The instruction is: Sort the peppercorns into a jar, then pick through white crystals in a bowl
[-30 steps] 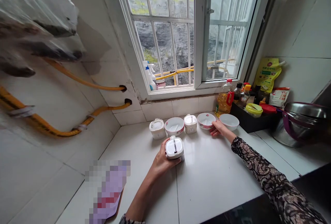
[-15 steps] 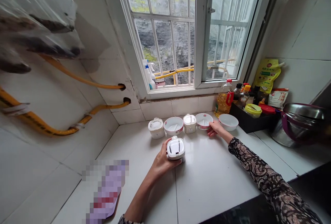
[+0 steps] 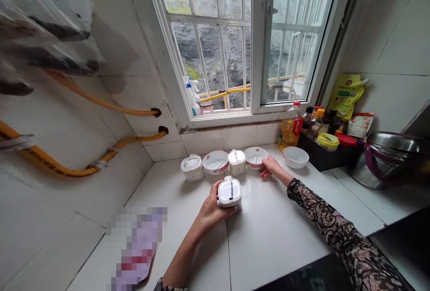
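My left hand (image 3: pixel 211 207) is wrapped round a white lidded seasoning jar (image 3: pixel 230 192) at the front of the counter. Farther right, my right hand (image 3: pixel 272 168) grips the right side of a white bowl with a red pattern (image 3: pixel 256 158), thumb near its rim. Left of that bowl stand a second lidded jar (image 3: pixel 237 162), another patterned bowl (image 3: pixel 215 163) and a third lidded jar (image 3: pixel 192 168), close together in a row. A plain white bowl (image 3: pixel 296 158) sits apart, to the right of my right hand.
Behind the plain bowl stands an oil bottle (image 3: pixel 290 127). A black box (image 3: pixel 314 154) of seasoning bottles and a steel pot (image 3: pixel 383 165) are on the right. Yellow hoses (image 3: pixel 77 170) run along the left wall. A blurred purple object (image 3: pixel 141 246) lies front left.
My right hand has moved left with the patterned bowl, and the jars and bowl beside it have shifted left too. The plain bowl stays, leaving a wider gap. My left hand barely moves.
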A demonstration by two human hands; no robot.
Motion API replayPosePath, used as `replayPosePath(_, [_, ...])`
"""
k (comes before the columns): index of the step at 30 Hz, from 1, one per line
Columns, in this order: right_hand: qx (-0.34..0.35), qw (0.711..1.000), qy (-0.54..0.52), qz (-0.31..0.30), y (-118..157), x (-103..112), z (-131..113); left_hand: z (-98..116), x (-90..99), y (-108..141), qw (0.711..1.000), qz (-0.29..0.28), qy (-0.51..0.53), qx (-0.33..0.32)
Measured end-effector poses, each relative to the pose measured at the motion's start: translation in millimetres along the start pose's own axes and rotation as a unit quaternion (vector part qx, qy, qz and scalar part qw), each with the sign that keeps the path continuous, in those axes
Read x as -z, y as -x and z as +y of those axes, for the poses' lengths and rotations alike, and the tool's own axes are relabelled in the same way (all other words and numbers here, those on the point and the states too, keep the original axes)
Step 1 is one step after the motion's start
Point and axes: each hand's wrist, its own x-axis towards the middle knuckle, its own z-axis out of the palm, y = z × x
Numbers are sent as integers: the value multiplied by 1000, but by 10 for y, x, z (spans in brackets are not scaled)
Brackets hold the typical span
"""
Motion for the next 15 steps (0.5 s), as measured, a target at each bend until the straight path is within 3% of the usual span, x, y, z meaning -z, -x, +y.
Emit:
replayPosePath(8, [4,1000,2,-27,-27,-223,-21,9,3,-3,1000,13,18,-8])
replayPosePath(15, [1,999,1,-35,-44,-220,-31,-35,-26,-22,999,25,37,-6])
